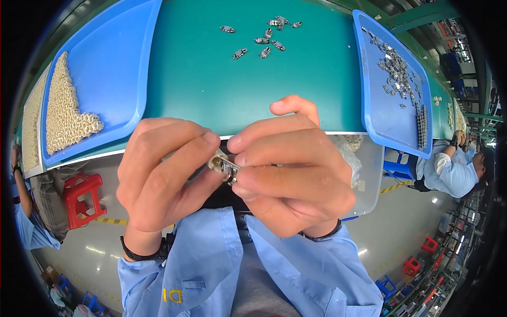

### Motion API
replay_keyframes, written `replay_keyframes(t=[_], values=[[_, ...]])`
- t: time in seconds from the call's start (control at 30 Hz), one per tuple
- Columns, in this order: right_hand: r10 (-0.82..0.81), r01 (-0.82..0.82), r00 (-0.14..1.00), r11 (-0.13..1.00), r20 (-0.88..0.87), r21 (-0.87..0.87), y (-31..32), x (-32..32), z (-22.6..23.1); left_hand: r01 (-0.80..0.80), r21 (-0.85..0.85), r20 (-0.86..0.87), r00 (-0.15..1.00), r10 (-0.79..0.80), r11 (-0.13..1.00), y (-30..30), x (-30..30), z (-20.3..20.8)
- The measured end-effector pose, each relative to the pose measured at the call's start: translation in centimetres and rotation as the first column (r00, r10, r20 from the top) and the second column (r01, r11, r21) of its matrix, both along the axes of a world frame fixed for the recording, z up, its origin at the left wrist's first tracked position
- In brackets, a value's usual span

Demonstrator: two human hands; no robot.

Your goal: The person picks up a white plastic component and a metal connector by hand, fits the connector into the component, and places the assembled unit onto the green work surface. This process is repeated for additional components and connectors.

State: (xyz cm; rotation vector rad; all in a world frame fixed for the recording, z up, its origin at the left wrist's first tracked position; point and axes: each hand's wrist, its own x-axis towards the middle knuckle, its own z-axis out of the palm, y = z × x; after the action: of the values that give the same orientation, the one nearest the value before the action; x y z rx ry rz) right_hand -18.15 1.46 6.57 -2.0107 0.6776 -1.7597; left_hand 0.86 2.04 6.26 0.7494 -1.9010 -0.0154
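In front of my chest, over the near edge of the green table (211, 90), my two hands meet at the fingertips. My left hand (163, 171) pinches a small cream-coloured part (215, 162) between thumb and fingers, which cover much of it. Touching that part is a small silvery metal piece (229, 169), gripped by the thumb and fingers of my right hand (298, 177). One right finger sticks up, away from the others. How far the two pieces fit together cannot be made out. Several similar metal-looking small parts (264, 52) lie scattered farther back on the table.
At left, a blue tray (113, 58) holds a mass of cream parts (66, 116). The blue tray on the right (388, 113) carries loose metal pieces (396, 68). Below the table edge stands a translucent bin (371, 171). A red stool (84, 198) and a co-worker (457, 169) are farther off.
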Motion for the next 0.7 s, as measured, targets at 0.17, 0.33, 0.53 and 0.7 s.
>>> replay_keyframes(t=[0.17, 0.33, 0.53, 0.7], values=[[-0.011, 0.012, 1.000, 1.000, -0.029, 0.023, 0.0, -0.6, 0.1, 0.036, 0.002, 0.023, 0.999, -0.036, 0.999, 0.0, -0.1, 0.0], [-0.035, 0.033, 0.994, 0.999, -0.107, -0.020, -0.2, -1.1, 0.3, 0.063, 0.001, 0.070, 0.996, -0.063, 0.998, 0.0, -0.5, 0.1], [-0.007, 0.015, 0.982, 0.999, -0.187, 0.040, -0.8, -1.6, -0.4, 0.023, 0.017, 0.040, 0.999, -0.024, 1.000, -0.7, -1.4, 0.0], [0.038, -0.005, 0.983, 0.984, -0.181, 0.177, -3.1, -3.5, -1.7, -0.020, 0.169, 0.122, 0.992, -0.001, 0.985, -3.1, -0.5, 1.2]])
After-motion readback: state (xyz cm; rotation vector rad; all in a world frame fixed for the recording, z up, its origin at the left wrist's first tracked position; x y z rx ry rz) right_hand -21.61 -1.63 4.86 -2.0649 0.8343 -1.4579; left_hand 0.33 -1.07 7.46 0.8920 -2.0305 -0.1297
